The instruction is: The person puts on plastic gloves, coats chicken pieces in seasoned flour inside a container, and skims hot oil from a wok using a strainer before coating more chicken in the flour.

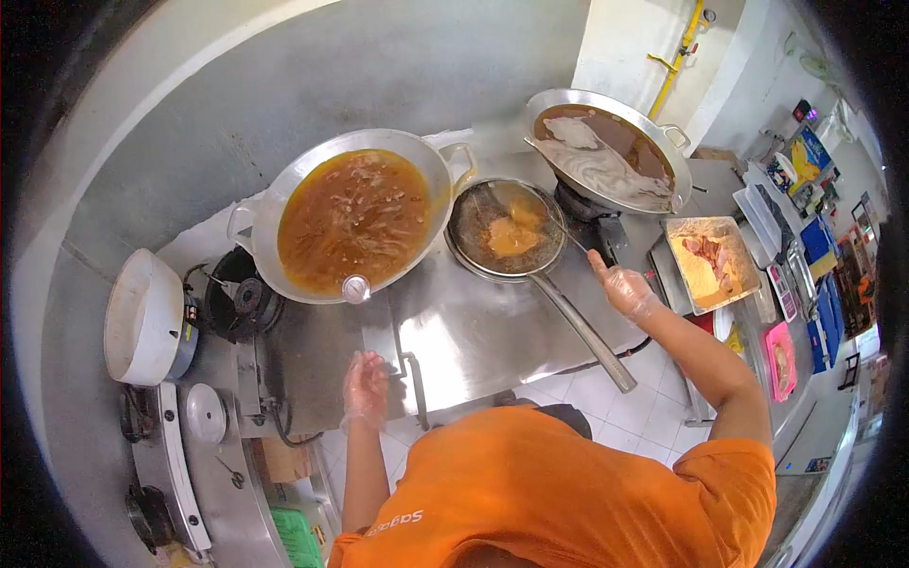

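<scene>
My right hand (627, 292), in a clear plastic glove, is closed around the thin handle of a metal utensil (571, 237). Its working end reaches into a round mesh strainer (464, 232), where its shape is hard to make out. Tan crumbs (511, 237) lie in the mesh. The strainer rests on the steel counter, its long handle (587, 333) pointing toward me. My left hand (365, 386), also gloved, hovers by the counter's front edge with loosely curled fingers and nothing in it. Ahead of it stands a large wok (270, 204) of bubbling brown oil with a dial thermometer (355, 289) at the rim.
A second wok (563, 97) with foamy brown liquid stands at the back right. To the right is a metal tray (699, 227) holding yellow coating and meat pieces. A gas burner (244, 298) and a white pot (142, 317) are at left. A pink tray (781, 360) sits far right.
</scene>
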Demonstrator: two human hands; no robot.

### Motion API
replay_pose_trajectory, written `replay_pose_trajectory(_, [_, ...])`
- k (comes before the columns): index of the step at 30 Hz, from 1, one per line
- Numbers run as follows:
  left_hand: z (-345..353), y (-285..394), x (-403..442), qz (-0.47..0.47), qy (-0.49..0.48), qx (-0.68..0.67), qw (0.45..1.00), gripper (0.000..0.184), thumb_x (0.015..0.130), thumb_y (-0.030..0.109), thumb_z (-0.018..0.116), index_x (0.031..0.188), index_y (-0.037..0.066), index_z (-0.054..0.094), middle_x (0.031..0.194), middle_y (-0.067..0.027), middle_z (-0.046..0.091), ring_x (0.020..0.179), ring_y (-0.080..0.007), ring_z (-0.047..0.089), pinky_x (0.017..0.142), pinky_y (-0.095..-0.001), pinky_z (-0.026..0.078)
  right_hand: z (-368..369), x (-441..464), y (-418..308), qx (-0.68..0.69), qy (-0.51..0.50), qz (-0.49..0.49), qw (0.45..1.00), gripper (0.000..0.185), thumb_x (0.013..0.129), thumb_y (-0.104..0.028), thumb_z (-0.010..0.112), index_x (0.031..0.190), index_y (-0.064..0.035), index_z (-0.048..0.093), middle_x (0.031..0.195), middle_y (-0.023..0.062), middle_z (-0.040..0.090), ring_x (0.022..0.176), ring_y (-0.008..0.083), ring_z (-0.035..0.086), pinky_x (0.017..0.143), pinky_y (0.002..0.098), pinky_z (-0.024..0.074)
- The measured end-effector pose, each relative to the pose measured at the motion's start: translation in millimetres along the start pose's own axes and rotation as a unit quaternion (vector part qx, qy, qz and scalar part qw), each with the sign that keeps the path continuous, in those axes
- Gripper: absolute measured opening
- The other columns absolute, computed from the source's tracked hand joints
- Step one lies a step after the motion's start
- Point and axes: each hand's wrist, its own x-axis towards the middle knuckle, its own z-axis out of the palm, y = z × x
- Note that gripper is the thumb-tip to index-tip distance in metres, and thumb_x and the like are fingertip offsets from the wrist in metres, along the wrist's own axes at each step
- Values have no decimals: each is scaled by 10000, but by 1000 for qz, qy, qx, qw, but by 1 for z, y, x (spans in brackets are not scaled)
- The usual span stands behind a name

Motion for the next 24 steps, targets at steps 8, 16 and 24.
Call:
replay_pose_trajectory(8, [-29, -7, -14, -22, -29, -22, 999, 280, 996, 349, 683, 1056, 77, 666, 994, -31, 669, 909, -116, 639, 651, -219, 498, 6, -1, -3, -20, 9, 24, 999, 779, 881, 6, 543, 1595, -18, 230, 890, 230, 715, 772, 397, 724, 661, 505, 579])
replay_pose_trajectory(16, [-43, -11, -7, 15, 43, -34, 998, 296, 1005, 375, 668, 1028, 80, 676, 903, -51, 697, 624, -79, 610, 556, -194, 508, -78, -12, -38, 37, 122, 97, 987, 684, 894, 7, 521, 1545, -27, 313, 857, 284, 692, 769, 427, 710, 655, 538, 559])
replay_pose_trajectory(24, [-40, -8, -5, -28, -7, -70, 997, 294, 1001, 357, 672, 1036, 66, 661, 919, -66, 690, 668, -108, 588, 552, -212, 478, -180, 91, -135, 136, 95, 48, 985, 445, 1003, -100, 482, 1411, 71, 438, 831, 272, 680, 795, 406, 718, 684, 492, 569])
